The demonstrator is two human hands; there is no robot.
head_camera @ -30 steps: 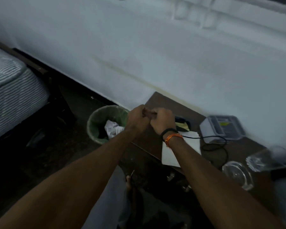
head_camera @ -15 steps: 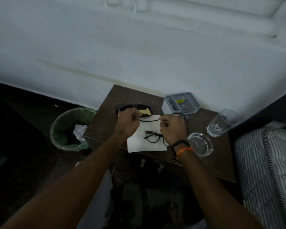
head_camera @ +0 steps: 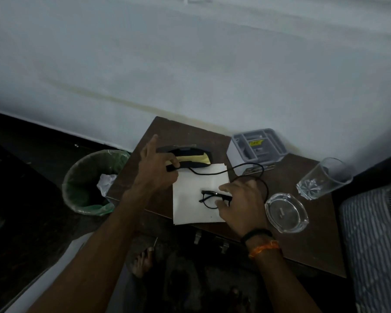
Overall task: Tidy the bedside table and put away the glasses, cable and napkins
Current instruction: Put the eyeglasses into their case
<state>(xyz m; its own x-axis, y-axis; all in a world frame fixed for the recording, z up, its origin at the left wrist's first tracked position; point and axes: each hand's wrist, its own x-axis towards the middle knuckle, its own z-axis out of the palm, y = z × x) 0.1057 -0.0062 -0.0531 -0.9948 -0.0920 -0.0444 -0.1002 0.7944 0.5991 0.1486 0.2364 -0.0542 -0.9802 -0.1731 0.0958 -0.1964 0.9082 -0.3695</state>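
Observation:
Black-rimmed glasses (head_camera: 209, 199) lie on a white napkin (head_camera: 191, 211) on the dark bedside table (head_camera: 307, 249). My right hand (head_camera: 243, 205) rests over their right end, thumb and forefinger apart on either side of the frame. My left hand (head_camera: 157, 171) pinches one end of the black cable (head_camera: 246, 164), which runs right across the napkin's top edge and loops behind my right hand. Behind my left hand lies an open black glasses case (head_camera: 190, 154) with a yellow cloth inside.
A grey plastic box (head_camera: 256, 144) stands at the back against the wall. A glass tumbler (head_camera: 324, 179) and a glass ashtray (head_camera: 286, 213) sit at the table's right. A green-lined bin (head_camera: 86, 190) holding crumpled paper stands left of the table. A striped mattress (head_camera: 375, 240) borders the right.
My right hand has let go of the cable and dropped onto the glasses. My left hand still holds the cable end, now with its forefinger raised. The view has shifted right from the bin to the table.

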